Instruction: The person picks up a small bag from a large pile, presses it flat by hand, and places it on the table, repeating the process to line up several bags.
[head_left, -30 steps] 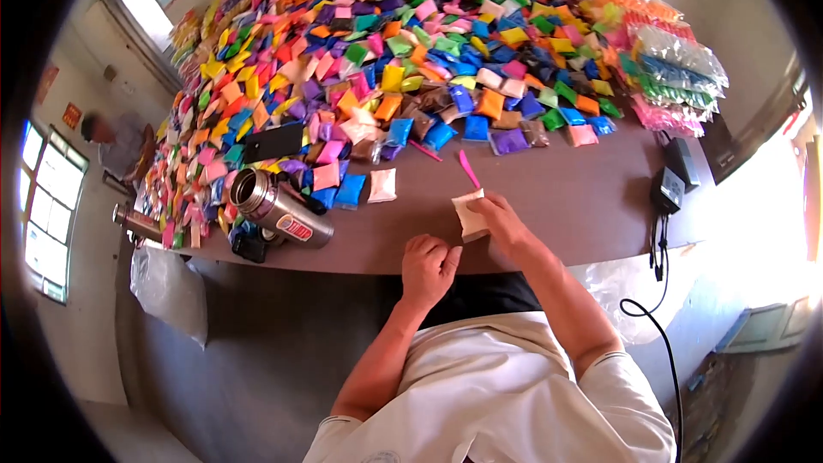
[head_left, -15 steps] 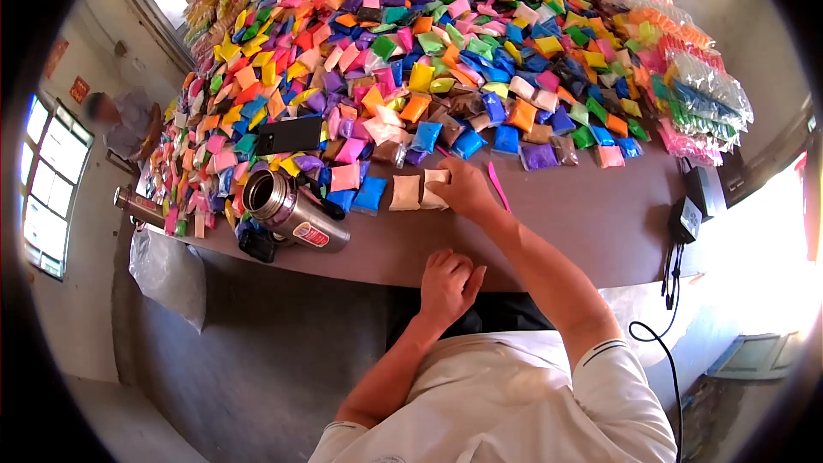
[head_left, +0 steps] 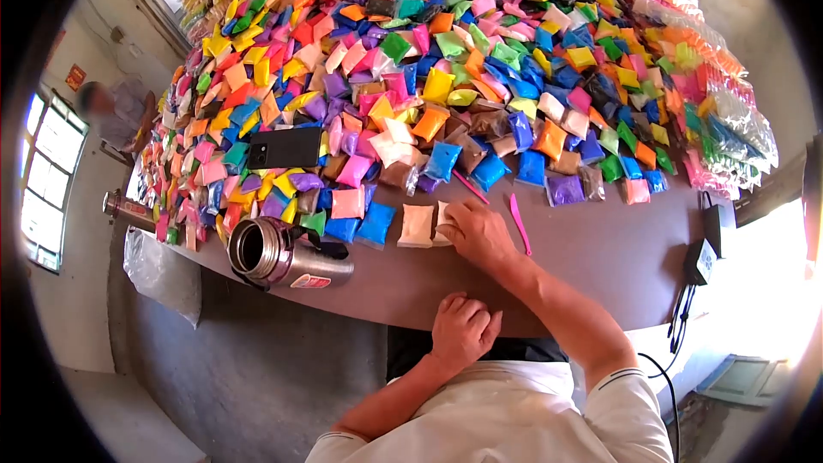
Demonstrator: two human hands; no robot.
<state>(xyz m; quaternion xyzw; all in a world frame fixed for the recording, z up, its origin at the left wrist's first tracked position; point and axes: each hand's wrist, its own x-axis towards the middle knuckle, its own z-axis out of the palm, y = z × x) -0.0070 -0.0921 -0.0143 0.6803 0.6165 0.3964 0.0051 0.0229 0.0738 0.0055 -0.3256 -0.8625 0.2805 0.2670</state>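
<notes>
Two small clear packets of pale peach material lie side by side near the table's front. Beside the left peach packet, the right peach packet is partly covered by my right hand, whose fingers are bent down onto it. My left hand rests at the table's front edge, its fingers curled in with nothing visible in them. To the right of my right hand lies a pink plastic knife. A second thin pink stick lies just beyond that hand, by the blue packets.
A large heap of colourful packets covers the table's far side. A black phone lies on it. An open steel flask lies tilted at the left front. Power adapters sit at the right edge. Another person is at far left.
The view has shifted, so the table and heap sit lower in the picture. My right hand stays on the right peach packet, and my left hand keeps its curled pose at the table edge.
</notes>
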